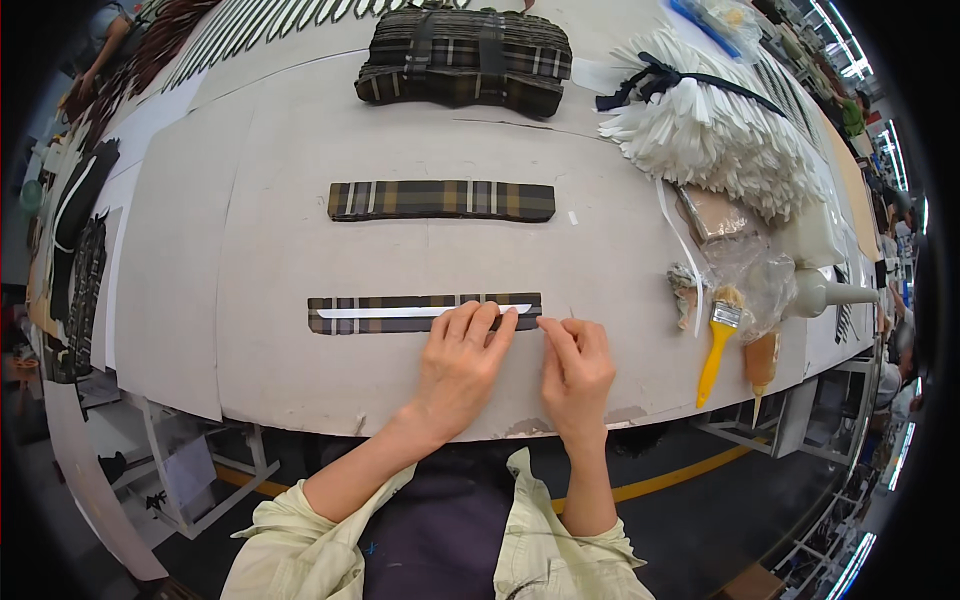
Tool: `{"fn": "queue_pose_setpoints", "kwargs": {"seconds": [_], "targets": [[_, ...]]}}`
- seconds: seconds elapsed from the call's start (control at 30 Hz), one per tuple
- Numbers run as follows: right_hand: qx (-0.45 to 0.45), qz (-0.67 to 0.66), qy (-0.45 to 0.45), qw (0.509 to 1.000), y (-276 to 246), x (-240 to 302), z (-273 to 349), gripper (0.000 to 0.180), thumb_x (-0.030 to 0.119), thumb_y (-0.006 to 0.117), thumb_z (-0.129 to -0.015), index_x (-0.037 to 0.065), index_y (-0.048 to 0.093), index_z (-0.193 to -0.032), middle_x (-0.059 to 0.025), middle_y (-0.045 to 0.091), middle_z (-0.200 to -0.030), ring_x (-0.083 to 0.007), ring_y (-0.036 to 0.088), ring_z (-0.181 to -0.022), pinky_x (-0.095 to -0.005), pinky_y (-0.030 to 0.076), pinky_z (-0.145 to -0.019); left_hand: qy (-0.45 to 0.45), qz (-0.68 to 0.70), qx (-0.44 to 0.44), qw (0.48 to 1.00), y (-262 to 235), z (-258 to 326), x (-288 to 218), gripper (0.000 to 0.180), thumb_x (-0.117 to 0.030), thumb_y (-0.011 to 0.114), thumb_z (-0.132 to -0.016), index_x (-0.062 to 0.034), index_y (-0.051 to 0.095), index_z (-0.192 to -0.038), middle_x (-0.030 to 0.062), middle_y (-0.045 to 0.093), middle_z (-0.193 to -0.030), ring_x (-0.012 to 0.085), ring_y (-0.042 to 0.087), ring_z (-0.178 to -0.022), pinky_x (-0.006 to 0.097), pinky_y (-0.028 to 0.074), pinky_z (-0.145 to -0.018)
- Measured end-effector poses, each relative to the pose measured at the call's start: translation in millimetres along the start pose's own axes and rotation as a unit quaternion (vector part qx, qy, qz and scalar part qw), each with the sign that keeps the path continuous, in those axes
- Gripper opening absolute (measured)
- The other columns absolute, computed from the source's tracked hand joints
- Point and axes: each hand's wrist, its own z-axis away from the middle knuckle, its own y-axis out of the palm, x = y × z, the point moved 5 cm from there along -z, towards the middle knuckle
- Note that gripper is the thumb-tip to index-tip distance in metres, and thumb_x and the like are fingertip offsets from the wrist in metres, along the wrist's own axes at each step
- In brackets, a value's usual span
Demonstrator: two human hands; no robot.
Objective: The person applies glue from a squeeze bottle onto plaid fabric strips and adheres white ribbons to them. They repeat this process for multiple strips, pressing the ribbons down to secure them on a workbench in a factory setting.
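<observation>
A dark plaid fabric strip lies crosswise on the table in front of me. Along its middle runs a narrow white strip with slanted ends. My left hand rests its fingertips on the right part of both strips, fingers stretched out, and covers some of the white one. At the right end of the fabric, my right hand pinches the corner between thumb and index finger. Farther up the table lies a second plaid strip, parallel to the first and untouched.
A tied plaid bundle sits at the far middle. Toward the right are a tied bunch of white strips, a yellow-handled brush, a pale squeeze bottle and an amber bottle. The front table edge is close to my body.
</observation>
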Motion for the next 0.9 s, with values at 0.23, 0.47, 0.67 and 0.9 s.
{"fn": "queue_pose_setpoints", "kwargs": {"seconds": [0.23,0.47,0.67,0.9], "targets": [[0.021,0.032,-0.04,0.998,11.9,9.0,-3.7,0.042,-0.01,0.061,-0.07,0.007,0.068,-0.108,-0.007,0.053,-0.086,-0.0234,0.052,-0.075,-0.0346,0.046,-0.059,-0.001,0.001,-0.004,1.0,1.2,1.3,0.3,0.045,0.0,0.059,-0.072,-0.001,0.063,-0.117,0.0116,0.057,-0.11,0.0303,0.054,-0.105,0.042,0.045,-0.09],[0.018,0.068,-0.038,0.997,12.3,15.1,-5.7,0.041,-0.011,0.06,-0.069,0.005,0.067,-0.106,-0.0083,0.055,-0.09,-0.0268,0.053,-0.083,-0.0377,0.045,-0.069,0.006,0.04,-0.026,0.999,-12.0,8.9,1.8,0.045,-0.001,0.059,-0.071,0.0005,0.063,-0.116,0.013,0.058,-0.112,0.0312,0.055,-0.106,0.043,0.045,-0.091],[0.004,0.007,-0.122,0.993,8.9,69.5,-10.2,0.041,-0.011,0.06,-0.065,-0.001,0.065,-0.104,-0.0113,0.058,-0.102,-0.0315,0.054,-0.094,-0.0419,0.043,-0.081,-0.049,0.055,-0.055,0.996,-72.9,68.1,41.0,0.041,0.006,0.061,-0.069,0.0016,0.065,-0.11,0.0132,0.061,-0.111,0.0328,0.057,-0.103,0.044,0.046,-0.089],[0.129,-0.104,-0.19,0.968,85.8,122.1,-22.7,0.038,-0.008,0.058,-0.066,-0.003,0.062,-0.104,-0.0144,0.057,-0.103,-0.0325,0.055,-0.098,-0.0434,0.043,-0.084,-0.131,-0.063,-0.093,0.985,-113.5,90.9,103.5,0.036,0.01,0.06,-0.074,0.0025,0.064,-0.109,0.0119,0.062,-0.111,0.0316,0.059,-0.101,0.041,0.046,-0.083]]}}
